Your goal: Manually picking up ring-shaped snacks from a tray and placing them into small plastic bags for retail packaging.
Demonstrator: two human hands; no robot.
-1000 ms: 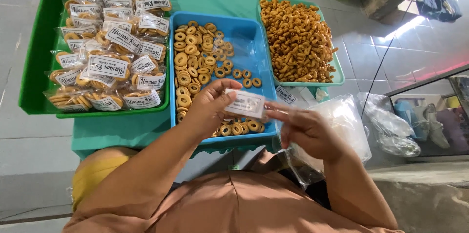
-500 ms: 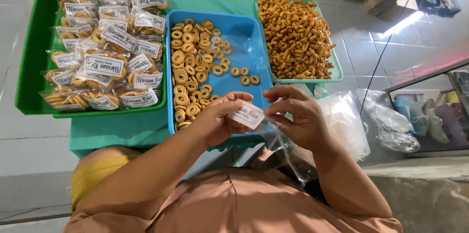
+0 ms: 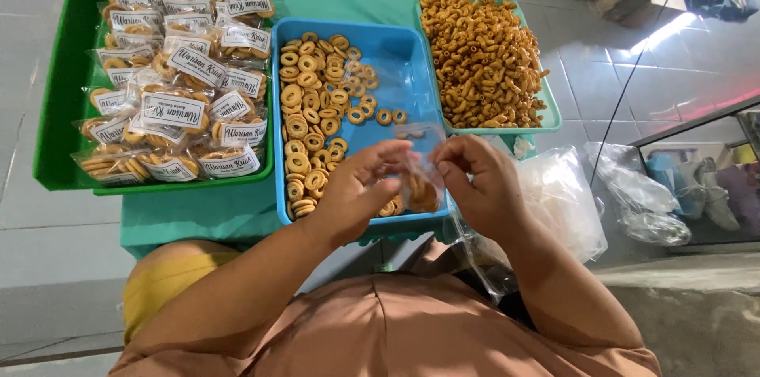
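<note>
A teal table point(image 3: 206, 215) is carrying three trays: a green tray point(image 3: 59, 108) of packed bags, a blue tray point(image 3: 404, 56) of loose ring biscuits point(image 3: 313, 96), and a pale tray point(image 3: 548, 112) of curled snacks. Over the blue tray's near edge, my left hand point(image 3: 356, 191) and right hand point(image 3: 479, 183) are both pinching a small clear bag point(image 3: 418, 179) of rings between them.

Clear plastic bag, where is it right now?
Head view, centre: the clear plastic bag is pinched between the left hand and right hand, over the near edge of the blue tray.
</note>
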